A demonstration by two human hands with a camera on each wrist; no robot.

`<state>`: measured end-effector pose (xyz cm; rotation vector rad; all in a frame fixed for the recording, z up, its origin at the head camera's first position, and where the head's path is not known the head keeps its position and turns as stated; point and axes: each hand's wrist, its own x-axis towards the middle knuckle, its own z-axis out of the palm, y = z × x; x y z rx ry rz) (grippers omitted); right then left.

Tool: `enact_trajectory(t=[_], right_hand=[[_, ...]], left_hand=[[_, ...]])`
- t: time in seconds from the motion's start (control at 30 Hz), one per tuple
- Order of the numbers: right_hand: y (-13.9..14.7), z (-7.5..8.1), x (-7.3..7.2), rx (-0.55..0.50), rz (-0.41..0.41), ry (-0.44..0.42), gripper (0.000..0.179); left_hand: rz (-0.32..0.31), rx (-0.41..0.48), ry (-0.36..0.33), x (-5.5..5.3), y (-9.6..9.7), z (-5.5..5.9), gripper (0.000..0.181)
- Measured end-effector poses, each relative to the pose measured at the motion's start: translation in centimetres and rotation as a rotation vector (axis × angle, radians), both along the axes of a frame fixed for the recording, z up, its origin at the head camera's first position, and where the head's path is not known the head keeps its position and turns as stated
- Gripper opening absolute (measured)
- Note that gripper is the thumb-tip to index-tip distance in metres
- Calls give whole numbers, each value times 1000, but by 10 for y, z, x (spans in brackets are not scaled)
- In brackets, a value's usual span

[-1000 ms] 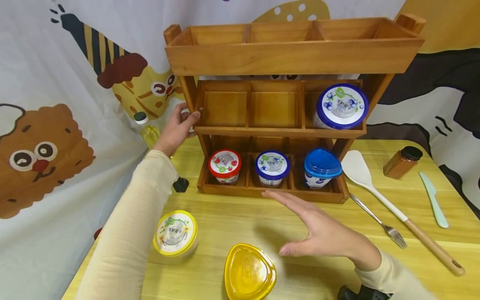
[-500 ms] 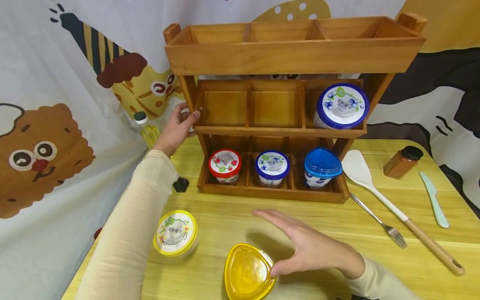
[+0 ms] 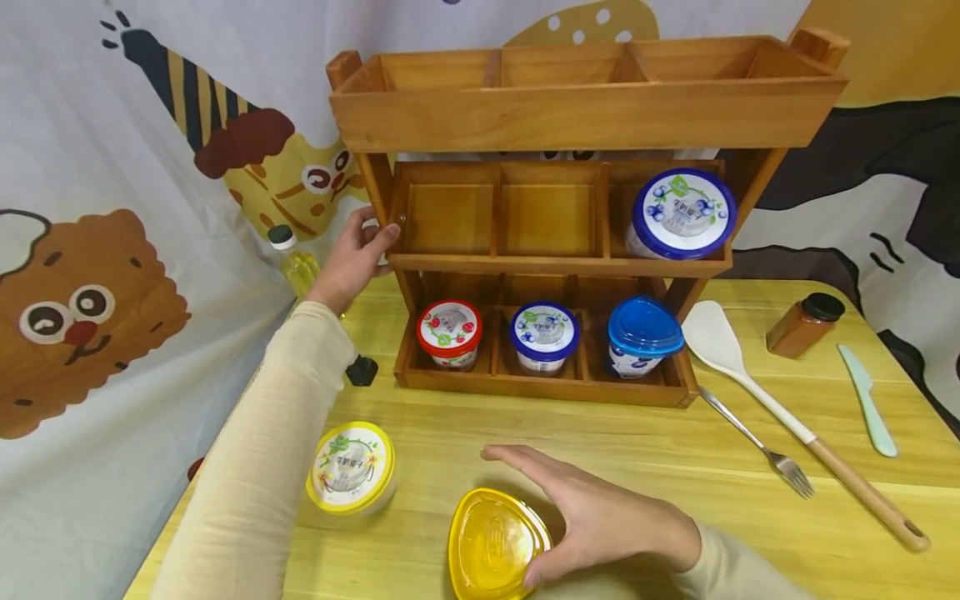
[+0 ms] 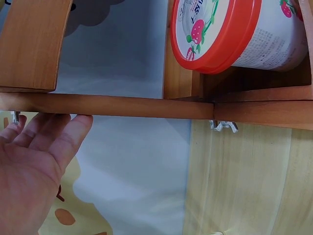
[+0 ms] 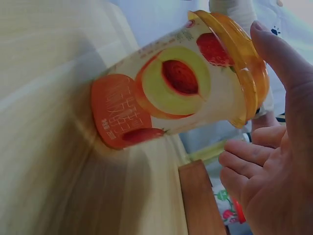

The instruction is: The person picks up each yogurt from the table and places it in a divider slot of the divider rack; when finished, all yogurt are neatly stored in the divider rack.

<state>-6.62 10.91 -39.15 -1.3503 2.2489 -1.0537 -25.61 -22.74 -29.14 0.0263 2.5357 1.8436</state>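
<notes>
A cup with a rounded-triangular amber lid [image 3: 498, 542] stands on the table near me; in the right wrist view its side [image 5: 176, 83] shows fruit pictures. My right hand [image 3: 600, 521] is spread around its right side, thumb at the lid's edge and fingers apart from the wall. Whether the thumb touches the lid I cannot tell. With straight fingers, my left hand [image 3: 356, 258] touches the left upright of the three-tier wooden rack [image 3: 585, 117]; the left wrist view shows its fingertips against the post [image 4: 132, 106]. A yellow-lidded tub [image 3: 350, 468] stands left of the amber-lidded cup.
The rack's lower tier holds a red-lidded tub [image 3: 450, 329], a blue-lidded tub [image 3: 545, 333] and a blue-topped cup [image 3: 645, 333]. A larger blue-lidded tub [image 3: 684, 212] sits above. At right lie a spatula [image 3: 772, 400], fork [image 3: 761, 446], spice jar [image 3: 804, 327] and mint knife [image 3: 868, 400].
My right hand has come down and left, from in front of the rack to the amber-lidded cup. My left hand has stayed at the rack's upright.
</notes>
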Motion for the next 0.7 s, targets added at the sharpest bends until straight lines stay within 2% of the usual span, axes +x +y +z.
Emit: enact_trajectory(t=[0.13,0.33,0.7], right_hand=[[-4,1,3,6,25,-60,109],[-11,-1,5,-3,75,-74,107],[-19,-1,11,1,74,-78,102]], left_hand=[[2,9,5,0,0,0,68],[-4,3,2,0,0,-1,67],[-4,5,2,0,0,-1,67]])
